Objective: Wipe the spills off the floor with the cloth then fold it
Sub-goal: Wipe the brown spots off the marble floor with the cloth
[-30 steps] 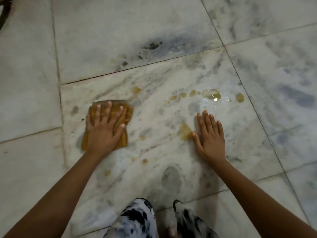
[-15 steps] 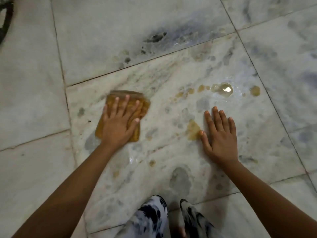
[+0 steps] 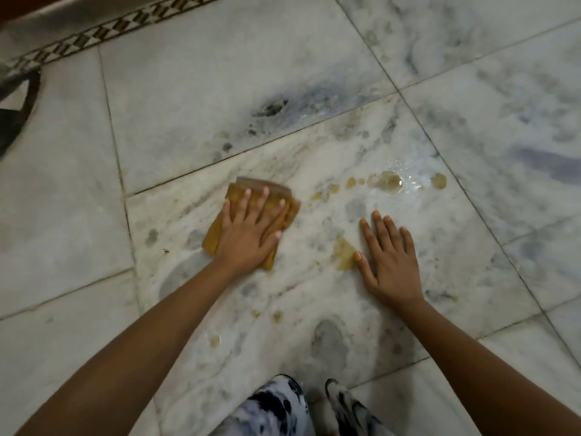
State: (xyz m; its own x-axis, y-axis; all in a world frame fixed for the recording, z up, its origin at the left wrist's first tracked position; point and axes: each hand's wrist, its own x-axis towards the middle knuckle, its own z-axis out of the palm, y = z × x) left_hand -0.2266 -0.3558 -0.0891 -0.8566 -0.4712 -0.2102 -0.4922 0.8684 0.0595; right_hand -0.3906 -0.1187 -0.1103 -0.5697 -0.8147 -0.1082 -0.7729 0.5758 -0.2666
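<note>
Two bare hands lie flat on the floor, both forearms reaching down from the near edge. The left hand [image 3: 248, 234] is palm-down with its fingers spread straight over a mustard-yellow folded cloth [image 3: 211, 239], pressing it to the stone with nothing curled round it. That cloth sits on the upper left part of the large tile in front of the person. Its far edge pokes out past the fingertips and its near corners show either side of the wrist.

The right hand [image 3: 390, 262] lies well apart to the right, also palm-down and relaxed. Its fingers are straight, resting on the bare white-and-grey marble tile floor [image 3: 188, 89] and holding nothing. Just beside its thumb tip is an amber patch of liquid [image 3: 342, 253]; whether the thumb touches it I cannot tell.

Beyond the right fingertips a glossy puddle [image 3: 386, 182] shines, with a round amber drop [image 3: 438, 180] near its right side. A trail of small amber drops [image 3: 327, 190] runs left from the puddle and ends just short of the cloth. Between the forearms a few tiny amber specks [image 3: 278, 316] dot the tile.

A dark smudge [image 3: 270, 108] marks the next tile beyond the cloth. Black-and-white patterned trousers [image 3: 276, 407] show at the bottom edge. A diamond-patterned border strip [image 3: 103, 29] crosses the far left corner, and a dark curved object [image 3: 15, 111] sits at the left edge, too cut off to identify.
</note>
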